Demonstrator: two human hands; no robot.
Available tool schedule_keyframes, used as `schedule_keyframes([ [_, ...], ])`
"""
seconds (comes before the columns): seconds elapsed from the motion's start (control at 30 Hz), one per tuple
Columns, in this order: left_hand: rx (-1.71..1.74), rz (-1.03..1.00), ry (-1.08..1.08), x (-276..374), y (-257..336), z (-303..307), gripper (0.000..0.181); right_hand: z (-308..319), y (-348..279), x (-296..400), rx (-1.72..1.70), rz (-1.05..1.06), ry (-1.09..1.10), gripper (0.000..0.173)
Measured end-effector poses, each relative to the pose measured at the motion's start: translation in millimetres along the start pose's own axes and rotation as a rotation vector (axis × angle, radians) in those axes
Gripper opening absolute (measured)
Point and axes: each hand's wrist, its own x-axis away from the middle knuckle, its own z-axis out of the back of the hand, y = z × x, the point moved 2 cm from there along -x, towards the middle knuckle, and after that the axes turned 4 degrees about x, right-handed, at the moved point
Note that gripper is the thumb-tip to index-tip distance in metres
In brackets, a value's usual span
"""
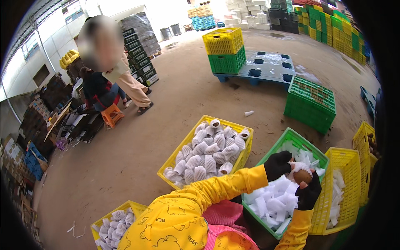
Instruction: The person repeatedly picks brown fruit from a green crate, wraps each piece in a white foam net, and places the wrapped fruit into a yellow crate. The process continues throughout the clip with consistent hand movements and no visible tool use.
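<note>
A round brown fruit point(302, 177), partly inside a white foam net sleeve point(296, 167), is held between my two hands over a green plastic crate point(322, 156). My left hand point(279, 165), in a black glove with bare fingertips, grips the sleeve's upper side. My right hand point(307, 191), gloved alike, holds the fruit from the lower right. Flattened white foam sleeves point(275, 198) fill the green crate below. To the left, a yellow crate point(167, 162) is heaped with fruit in foam nets point(206, 151).
Another yellow crate point(137, 206) of netted fruit stands lower left. Yellow crates point(350, 187) stand at the right. Beyond are a closed-looking green crate point(309, 107) and a blue pallet point(265, 67) with stacked crates. A person point(134, 86) stands near another seated on an orange stool point(112, 115).
</note>
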Motion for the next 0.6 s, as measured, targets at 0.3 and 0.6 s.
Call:
schedule_keyframes([
  [0.3,0.499,0.367,0.108,-73.7,-7.3,-14.1,0.043,-14.6,-18.1,-77.1,0.597,0.549,0.381,0.042],
  [0.6,0.879,0.536,0.273,-45.9,-21.9,22.0,0.024,-90.2,-6.6,-50.3,1.006,0.797,-0.057,0.063],
])
